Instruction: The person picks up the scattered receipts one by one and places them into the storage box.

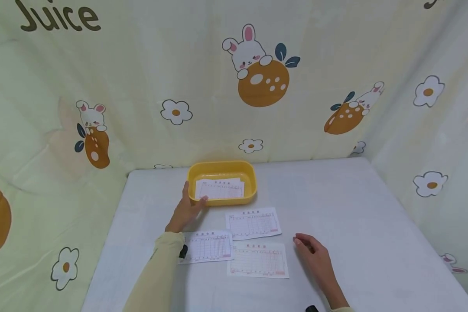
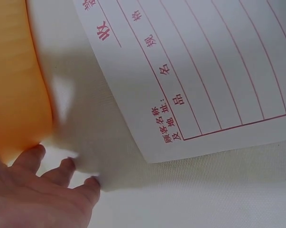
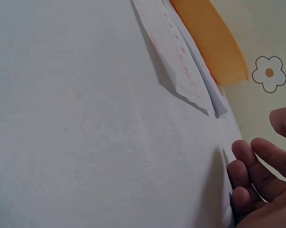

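Observation:
A yellow tray (image 1: 251, 184) stands at the back of the table, with printed paper forms (image 1: 222, 189) inside it. My left hand (image 1: 186, 212) holds the tray's front left corner, thumb at the front rim and fingers along the outer left side. In the left wrist view, its other fingers (image 2: 62, 173) spread beside the tray's wall (image 2: 19, 80). Three groups of forms lie in front: one upper (image 1: 253, 223), one left (image 1: 206, 247) partly behind my left sleeve, one lower (image 1: 258, 260). My right hand (image 1: 316, 258), loosely curled and holding nothing, is right of the lower forms.
A white cloth covers the table (image 1: 343, 208). Behind and at both sides hangs a curtain (image 1: 203, 65) printed with rabbits, oranges and flowers. In the right wrist view, the edges of the forms (image 3: 180, 66) lift slightly off the cloth.

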Available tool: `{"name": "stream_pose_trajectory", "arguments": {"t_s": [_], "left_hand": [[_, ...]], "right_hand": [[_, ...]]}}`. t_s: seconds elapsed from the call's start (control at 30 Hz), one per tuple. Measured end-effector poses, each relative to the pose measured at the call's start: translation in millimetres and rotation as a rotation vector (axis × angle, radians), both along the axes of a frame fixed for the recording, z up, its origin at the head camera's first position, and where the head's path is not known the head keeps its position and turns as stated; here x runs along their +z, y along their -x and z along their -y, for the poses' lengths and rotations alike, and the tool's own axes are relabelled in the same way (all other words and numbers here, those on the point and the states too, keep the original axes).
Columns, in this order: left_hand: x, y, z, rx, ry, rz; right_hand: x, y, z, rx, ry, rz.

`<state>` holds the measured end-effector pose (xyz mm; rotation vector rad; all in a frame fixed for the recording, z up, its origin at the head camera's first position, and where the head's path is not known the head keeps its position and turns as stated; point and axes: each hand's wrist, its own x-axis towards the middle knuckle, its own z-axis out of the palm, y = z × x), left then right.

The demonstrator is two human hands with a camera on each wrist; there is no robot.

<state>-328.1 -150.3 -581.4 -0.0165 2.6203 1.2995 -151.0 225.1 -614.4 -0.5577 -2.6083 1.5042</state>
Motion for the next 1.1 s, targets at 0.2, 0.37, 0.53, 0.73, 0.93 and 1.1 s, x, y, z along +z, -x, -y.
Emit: {"name": "stream_pose_trajectory", "arguments": {"t_s": [0.2,0.37,0.53,0.73,0.93,1.1], "left_hand": [[3.1,0.3,2,-0.007,0.005,0.008],[2.5,2.8,2,-0.001,0.011,0.02],[0.9,3.3,0,0.008,0.008,0.031],[3.4,1.0,-1,0.018,0.015,0.045],[5.7,0.2,-2,0.026,0.029,0.069],[3.9,1.8,-3,0.036,0.039,0.084]], "right_hand": [[-2.6,-0.6,4,0.006,0.003,-0.003],[-3.4,1.9,6,0.035,-0.002,-0.019],[-4.1,3.3,9,0.061,-0.062,-0.012],[-5.1,6.1,14,0.101,-0.098,-0.004],[-6.3,8.8,21,0.13,-0.142,-0.009],[-5.4,8.9,26,0.159,-0.178,-0.045]]}}
